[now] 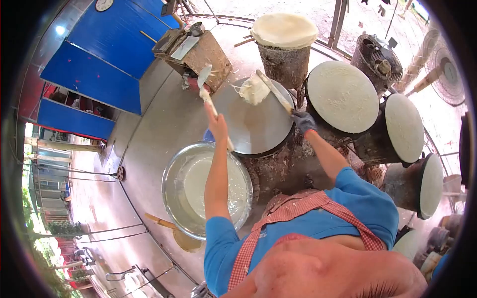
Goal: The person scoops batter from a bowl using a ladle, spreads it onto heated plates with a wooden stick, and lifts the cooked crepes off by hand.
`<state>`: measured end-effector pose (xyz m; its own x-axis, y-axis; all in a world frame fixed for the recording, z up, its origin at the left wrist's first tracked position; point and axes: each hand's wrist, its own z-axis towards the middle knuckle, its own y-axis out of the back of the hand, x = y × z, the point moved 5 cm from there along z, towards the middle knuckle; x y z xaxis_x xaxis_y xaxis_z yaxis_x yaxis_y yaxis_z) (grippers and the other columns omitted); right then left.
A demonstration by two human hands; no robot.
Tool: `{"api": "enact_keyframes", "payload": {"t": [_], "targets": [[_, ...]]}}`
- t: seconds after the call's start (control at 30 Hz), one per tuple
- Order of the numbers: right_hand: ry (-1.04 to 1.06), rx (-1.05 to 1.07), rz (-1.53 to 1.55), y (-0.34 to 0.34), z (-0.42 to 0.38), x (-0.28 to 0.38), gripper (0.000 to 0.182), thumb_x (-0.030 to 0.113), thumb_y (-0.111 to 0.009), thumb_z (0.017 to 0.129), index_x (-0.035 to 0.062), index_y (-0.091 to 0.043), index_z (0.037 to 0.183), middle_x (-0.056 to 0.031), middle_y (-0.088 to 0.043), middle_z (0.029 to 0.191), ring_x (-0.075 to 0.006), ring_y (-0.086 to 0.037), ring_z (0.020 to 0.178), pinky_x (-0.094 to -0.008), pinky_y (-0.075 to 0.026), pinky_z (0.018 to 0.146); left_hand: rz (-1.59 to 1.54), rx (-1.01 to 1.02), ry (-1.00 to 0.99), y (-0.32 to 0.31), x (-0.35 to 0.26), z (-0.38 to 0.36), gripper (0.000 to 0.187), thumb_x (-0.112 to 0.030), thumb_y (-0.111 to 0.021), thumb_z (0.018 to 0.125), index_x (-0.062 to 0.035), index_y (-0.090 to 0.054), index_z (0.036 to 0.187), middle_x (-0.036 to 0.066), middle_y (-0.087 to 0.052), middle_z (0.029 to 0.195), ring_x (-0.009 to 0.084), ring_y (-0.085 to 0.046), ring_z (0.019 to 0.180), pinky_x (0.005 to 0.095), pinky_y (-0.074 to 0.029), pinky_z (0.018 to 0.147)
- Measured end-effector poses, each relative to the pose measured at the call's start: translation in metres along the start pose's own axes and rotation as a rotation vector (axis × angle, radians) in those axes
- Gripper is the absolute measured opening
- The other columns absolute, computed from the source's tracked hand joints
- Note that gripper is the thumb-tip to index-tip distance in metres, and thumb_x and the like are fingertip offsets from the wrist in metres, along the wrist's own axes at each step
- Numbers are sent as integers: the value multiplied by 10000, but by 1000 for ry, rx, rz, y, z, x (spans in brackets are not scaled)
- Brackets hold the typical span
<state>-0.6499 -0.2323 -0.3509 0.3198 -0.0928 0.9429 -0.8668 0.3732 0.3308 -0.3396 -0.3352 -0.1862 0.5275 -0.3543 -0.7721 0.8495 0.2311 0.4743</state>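
My left hand [217, 126] is closed around the pale handle of a scraper [204, 75] with a broad flat blade, held up over the left edge of a round griddle [243, 124]. In my right hand [303, 121], which wears a dark glove, is a wooden stick [274, 92]. A pale, stringy lump of dough [254, 91] hangs at the stick's far end, over the back of the griddle. Below my left forearm stands a large metal basin [168, 186] holding white batter [196, 181].
Several round griddles stand at the right, including one with a pale flatbread [343, 97]. A stack of flatbreads [284, 31] sits on a drum behind. A worn box [206, 57] stands back left, near a blue cabinet [94, 74]. Another wooden handle [160, 221] lies beside the basin.
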Motion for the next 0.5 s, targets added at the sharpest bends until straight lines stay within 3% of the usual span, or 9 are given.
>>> {"api": "enact_keyframes", "payload": {"t": [0.07, 0.13, 0.2, 0.27, 0.33, 0.4, 0.5], "targets": [[-17, 11, -274, -53, 2, 26, 316, 301, -490, 796, 152, -566, 1063, -166, -585, 941, -257, -571, 850, -349, -439, 746, -59, 49, -51, 12, 45, -23, 644, -53, -432, 725, -154, -233, 1330, 150, -401, 1264, 278, -568, 746, 336, -444, 690], [214, 25, -634, -116, 49, -21, 304, 331, -465, 811, 131, -586, 1005, -169, -586, 941, -238, -573, 869, -342, -439, 759, -152, 279, 363, 17, 93, -78, 658, -9, -436, 711, -162, -253, 1325, 126, -527, 1105, 199, -535, 580, 308, -458, 556], [241, 187, -726, -47, 37, 71, 339, 374, -410, 837, 121, -580, 985, -157, -592, 934, -238, -581, 849, -340, -448, 736, -200, 382, 602, 46, 74, -137, 683, 17, -431, 706, -180, -240, 1332, 74, -566, 801, 117, -441, 427, 259, -391, 381], [-28, 262, -400, 3, 29, 57, 357, 354, -407, 833, 90, -574, 1006, -127, -603, 940, -219, -600, 833, -364, -462, 670, -260, 330, 584, 72, 74, -178, 696, 13, -431, 706, -196, -224, 1337, 19, -463, 594, 74, -362, 351, 214, -290, 295], [48, 157, -326, -45, 20, 40, 327, 317, -417, 833, 90, -568, 1015, -112, -607, 893, -225, -593, 758, -368, -462, 639, -328, 334, 739, 89, 65, -204, 701, 11, -426, 709, -199, -208, 1341, 29, -466, 577, 78, -367, 361, 223, -303, 306], [160, 9, -190, -90, -14, 8, 277, 243, -438, 834, 89, -556, 1031, -81, -617, 799, -237, -580, 607, -376, -463, 576, -290, 341, 740, 95, 69, -211, 697, 10, -420, 710, -200, -210, 1341, 27, -456, 563, 81, -368, 363, 226, -303, 307], [149, 118, -585, -100, 6, 34, 273, 260, -458, 817, 87, -576, 992, -74, -621, 835, -223, -589, 640, -357, -461, 575, -220, 349, 731, 101, 70, -216, 686, 5, -413, 710, -190, -219, 1339, 43, -488, 615, 87, -380, 378, 231, -315, 325]]}}
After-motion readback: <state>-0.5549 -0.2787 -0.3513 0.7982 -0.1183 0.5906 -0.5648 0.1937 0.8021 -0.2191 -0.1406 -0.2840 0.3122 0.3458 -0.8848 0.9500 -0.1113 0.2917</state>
